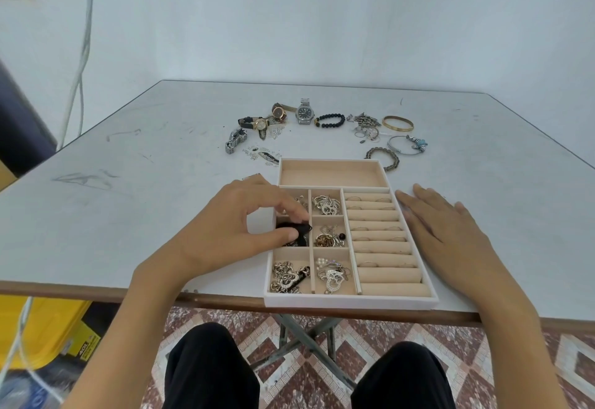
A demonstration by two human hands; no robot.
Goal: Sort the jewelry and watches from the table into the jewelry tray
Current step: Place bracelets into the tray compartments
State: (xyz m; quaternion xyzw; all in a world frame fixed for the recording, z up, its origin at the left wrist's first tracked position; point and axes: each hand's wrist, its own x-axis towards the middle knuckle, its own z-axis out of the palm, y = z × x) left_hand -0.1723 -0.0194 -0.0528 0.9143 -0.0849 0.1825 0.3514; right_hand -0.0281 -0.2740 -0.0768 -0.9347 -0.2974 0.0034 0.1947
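The beige jewelry tray (351, 300) sits at the table's front edge, its small compartments holding chains, pendants and rings. My left hand (238, 225) hovers over the tray's left column and pinches a black piece of jewelry (301, 231) between thumb and fingers at the middle-left compartment. My right hand (450, 231) lies flat on the table against the tray's right side. Farther back on the table lie several watches, such as a steel one (303, 112) and a gold-faced one (260, 124), a black bead bracelet (330, 120), a gold bangle (397, 123) and a silver bangle with charms (407, 144).
The tray's long top compartment (333, 173) holds nothing. Small loose silver pieces (262, 154) lie left of the tray's far end. A braided bracelet (384, 157) lies by the tray's far right corner. A yellow bin (42, 328) stands under the table at left.
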